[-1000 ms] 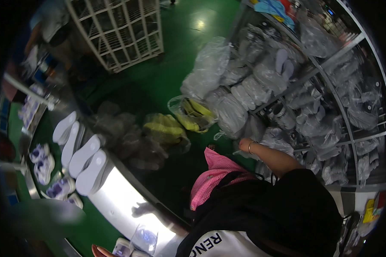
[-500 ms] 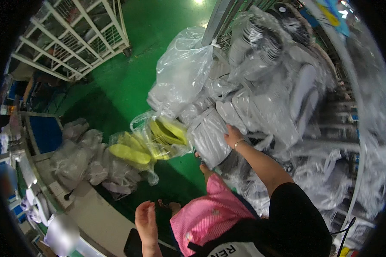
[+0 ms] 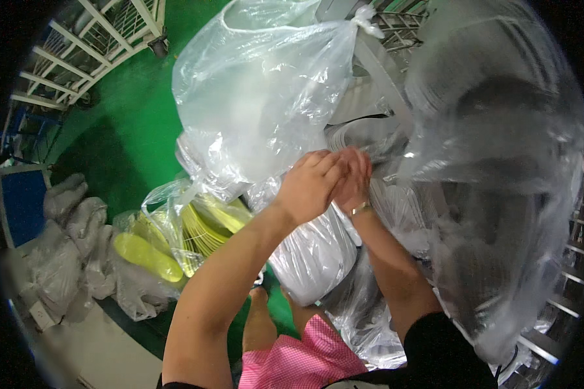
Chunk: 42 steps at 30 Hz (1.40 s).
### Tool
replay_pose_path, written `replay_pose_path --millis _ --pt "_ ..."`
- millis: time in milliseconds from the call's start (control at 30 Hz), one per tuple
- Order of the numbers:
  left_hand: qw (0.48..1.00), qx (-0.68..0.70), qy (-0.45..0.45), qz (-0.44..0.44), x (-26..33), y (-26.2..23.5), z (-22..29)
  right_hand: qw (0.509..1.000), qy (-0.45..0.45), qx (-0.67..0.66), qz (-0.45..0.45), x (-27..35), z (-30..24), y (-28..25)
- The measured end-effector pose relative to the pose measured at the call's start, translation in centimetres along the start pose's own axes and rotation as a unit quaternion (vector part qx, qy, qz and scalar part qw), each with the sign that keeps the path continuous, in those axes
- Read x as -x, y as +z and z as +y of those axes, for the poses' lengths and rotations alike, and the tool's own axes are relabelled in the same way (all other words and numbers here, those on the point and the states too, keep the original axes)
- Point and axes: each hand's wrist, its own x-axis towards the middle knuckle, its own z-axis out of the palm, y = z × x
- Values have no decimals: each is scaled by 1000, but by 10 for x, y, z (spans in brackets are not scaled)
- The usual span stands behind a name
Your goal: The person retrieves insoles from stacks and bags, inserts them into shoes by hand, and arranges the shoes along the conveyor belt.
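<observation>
Closest in, pink checked cloth [image 3: 302,360] fills the lower edge, a black sleeve [image 3: 451,350] to its right. Up come both forearms, and the hands meet mid-picture! The left hand [image 3: 310,185] is back up, fingers [image 3: 331,163] bent and close together, tips right up against the right hand [image 3: 353,178]. That right one is blurred, a band [image 3: 361,208] round its wrist; whether its fingers are together or apart, can't tell, nor whether anything is pinched between the two hands.

Just below those fingers, toward the body, lies the clear bag of white flat pieces [image 3: 315,259], its upper end running in under the hands. Touching it? Hidden from here.

Left of the left forearm, yellow-green insoles [image 3: 204,230] show through clear plastic, with grey bundles in plastic [image 3: 78,240] farther left. Over on the right, a big clear bag [image 3: 506,142] bulges high, its grey contents smeared by blur, metal rack bars [image 3: 564,279] at its edge.

Beyond the hands, a large pale clear bag [image 3: 259,97] swells up beside a white plastic knot [image 3: 368,19]. And farthest out, across the green floor [image 3: 133,84], a white wire cart [image 3: 87,55] on a caster.
</observation>
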Motion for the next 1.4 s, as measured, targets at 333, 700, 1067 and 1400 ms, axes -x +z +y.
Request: replay_pose_path --millis 333,700,1067,1400 --pt "950 231 -210 -10 -47 52 -68 522 560 -643 7 31 38 44" --pt "980 77 -150 109 -122 58 -139 393 630 -665 79 -14 41 34" --pt "981 -67 -131 123 -75 70 -117 410 623 -652 140 -11 41 34" --pt "989 -6 -32 142 -137 66 -84 394 637 -644 155 2 50 47"
